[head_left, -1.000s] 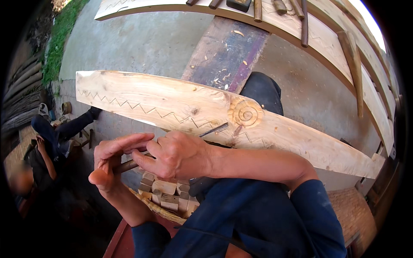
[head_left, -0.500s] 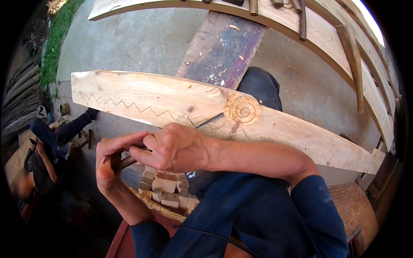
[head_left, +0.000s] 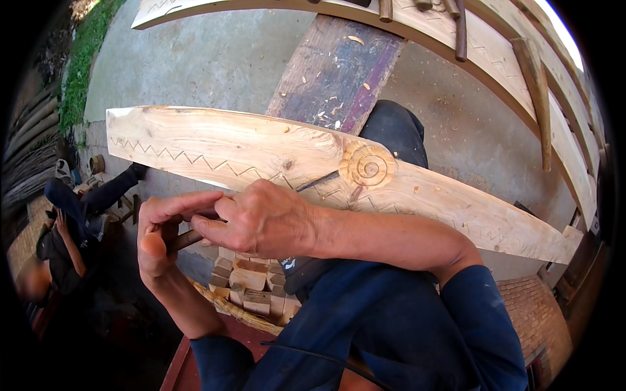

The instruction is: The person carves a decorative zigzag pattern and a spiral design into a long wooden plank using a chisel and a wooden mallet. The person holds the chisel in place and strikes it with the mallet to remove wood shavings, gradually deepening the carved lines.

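Both hands have stayed closed on the chisel (head_left: pixel 313 182) since before; the left hand (head_left: pixel 160 234) is gripping its handle, the right hand (head_left: pixel 261 218) is steadying the shaft, and the blade is touching the pale carved plank (head_left: pixel 215 140) beside its spiral

Slim wood-handled chisel (head_left: pixel 313 183), tilted, metal tip on pale carved plank (head_left: pixel 261 153)

Carved plank (head_left: pixel 261 153) bars the way ahead; wood blocks (head_left: pixel 251 283) crowd below.
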Demonstrator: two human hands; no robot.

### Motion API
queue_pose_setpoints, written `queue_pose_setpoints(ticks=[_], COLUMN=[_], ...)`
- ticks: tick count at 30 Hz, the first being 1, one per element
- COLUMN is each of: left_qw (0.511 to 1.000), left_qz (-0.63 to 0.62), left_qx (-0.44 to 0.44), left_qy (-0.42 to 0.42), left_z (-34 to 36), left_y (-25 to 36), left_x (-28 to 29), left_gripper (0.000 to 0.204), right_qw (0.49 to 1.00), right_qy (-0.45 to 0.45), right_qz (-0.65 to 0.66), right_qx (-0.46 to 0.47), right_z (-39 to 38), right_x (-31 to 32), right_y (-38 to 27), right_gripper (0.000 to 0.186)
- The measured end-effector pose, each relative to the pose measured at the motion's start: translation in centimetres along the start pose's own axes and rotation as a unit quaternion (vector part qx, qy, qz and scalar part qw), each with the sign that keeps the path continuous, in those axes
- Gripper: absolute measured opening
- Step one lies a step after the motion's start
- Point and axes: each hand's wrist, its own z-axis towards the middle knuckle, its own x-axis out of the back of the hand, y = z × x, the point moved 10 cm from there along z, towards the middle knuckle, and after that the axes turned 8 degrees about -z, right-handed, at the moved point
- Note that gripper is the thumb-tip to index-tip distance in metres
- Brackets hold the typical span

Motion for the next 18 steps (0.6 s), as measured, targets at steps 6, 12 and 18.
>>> queue_pose_setpoints(ticks=[6,12,18], left_qw=[1.0,1.0,0.991], left_qz=[0.002,0.025,-0.029], left_qx=[-0.003,0.004,-0.13], left_qy=[0.002,0.005,-0.02], left_z=[0.9,1.2,0.8], left_y=[-0.2,0.9,2.8], left_x=[0.6,0.5,1.8], left_gripper=[0.138,0.141,0.152], right_qw=[1.0,0.999,0.999], right_qy=[-0.002,-0.005,-0.016], right_qz=[0.002,-0.022,-0.007], right_qx=[-0.024,-0.032,-0.04], right_z=[0.1,0.2,0.2], right_x=[0.0,0.1,0.2], right_y=[0.4,0.9,1.0], right_gripper=[0.03,0.03,0.032])
